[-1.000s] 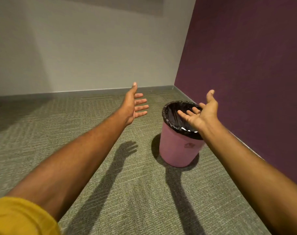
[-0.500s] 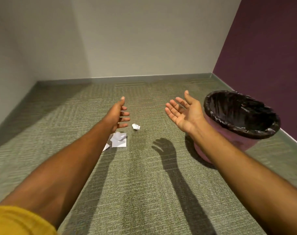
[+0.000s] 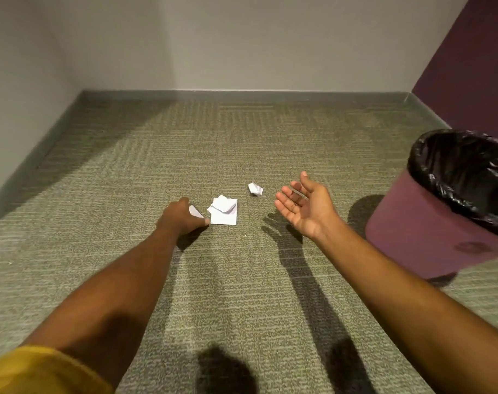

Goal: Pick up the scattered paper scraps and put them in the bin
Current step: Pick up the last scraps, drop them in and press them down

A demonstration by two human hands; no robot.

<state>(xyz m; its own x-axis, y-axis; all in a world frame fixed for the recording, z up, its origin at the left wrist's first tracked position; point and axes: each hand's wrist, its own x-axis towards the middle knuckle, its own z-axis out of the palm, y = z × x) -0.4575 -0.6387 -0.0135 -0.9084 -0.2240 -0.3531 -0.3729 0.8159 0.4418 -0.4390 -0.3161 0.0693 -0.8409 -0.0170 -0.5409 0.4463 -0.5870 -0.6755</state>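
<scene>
Several white paper scraps lie on the green-grey carpet. My left hand [image 3: 179,218] is down at the floor, its fingers curled around a small scrap [image 3: 196,212] that is partly hidden under it. Just right of it lies a flat square sheet [image 3: 225,218] with a crumpled piece [image 3: 222,205] on top. A small crumpled ball [image 3: 255,189] rests further right. My right hand [image 3: 304,209] hovers palm up, fingers spread, holding nothing, between the ball and the bin. The pink bin [image 3: 412,223] with a black liner [image 3: 463,166] stands at the right.
A grey wall with a baseboard [image 3: 242,95] closes the far side, and another grey wall runs along the left. A purple wall [image 3: 475,66] rises behind the bin. Shadows of my arms fall on the carpet in front.
My view has swung left from the bin to the scraps. My left hand dropped to the floor and curled onto a scrap. My right hand stayed open, palm up.
</scene>
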